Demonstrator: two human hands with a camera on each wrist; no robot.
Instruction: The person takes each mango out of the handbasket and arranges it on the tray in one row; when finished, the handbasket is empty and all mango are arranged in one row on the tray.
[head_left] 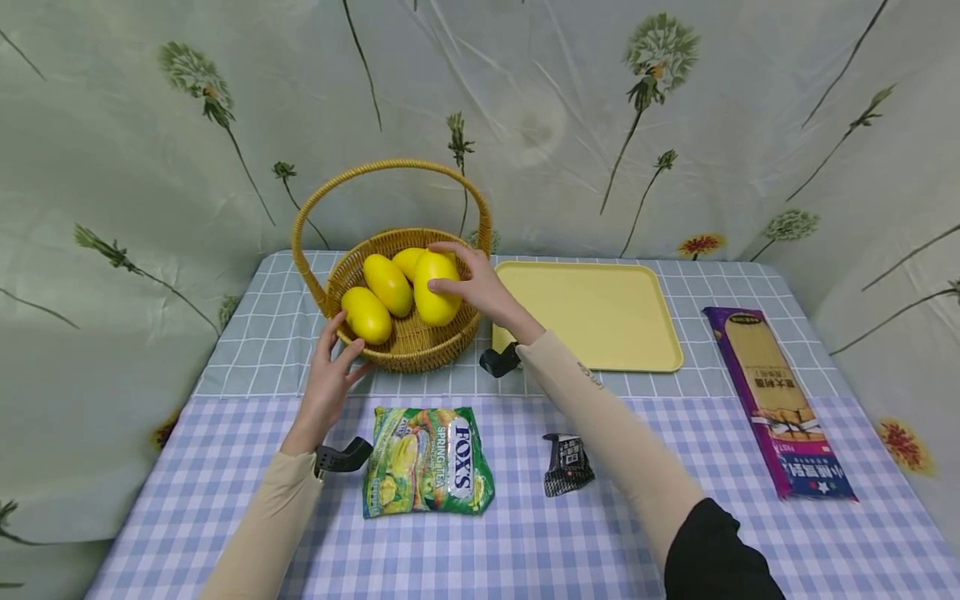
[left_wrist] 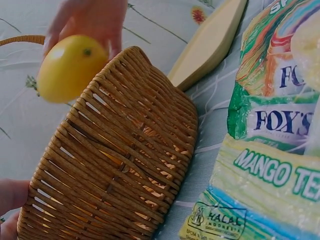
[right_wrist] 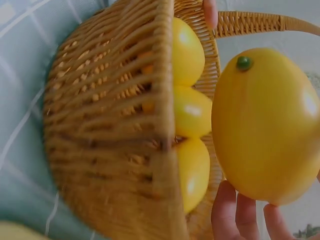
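In the head view, a wicker basket (head_left: 420,358) with a tall handle holds several yellow fruits (head_left: 387,285). My right hand (head_left: 480,287) grips one more yellow fruit (head_left: 437,290) at the basket's right side; the right wrist view shows that fruit (right_wrist: 267,125) raised beside the rim, fingertips around its end. My left hand (head_left: 330,379) holds the basket's front left rim, its fingers on the wicker. In the left wrist view, fingers (left_wrist: 12,197) touch the basket wall (left_wrist: 115,150) at the lower left, and the gripped fruit (left_wrist: 72,68) shows above the rim.
Right of the basket lies a yellow tray (head_left: 592,317). A green FOX'S candy bag (head_left: 427,461) is in front of the basket, a small black packet (head_left: 567,465) beneath the right forearm's left side, and a purple pasta pack (head_left: 780,404) at the far right.
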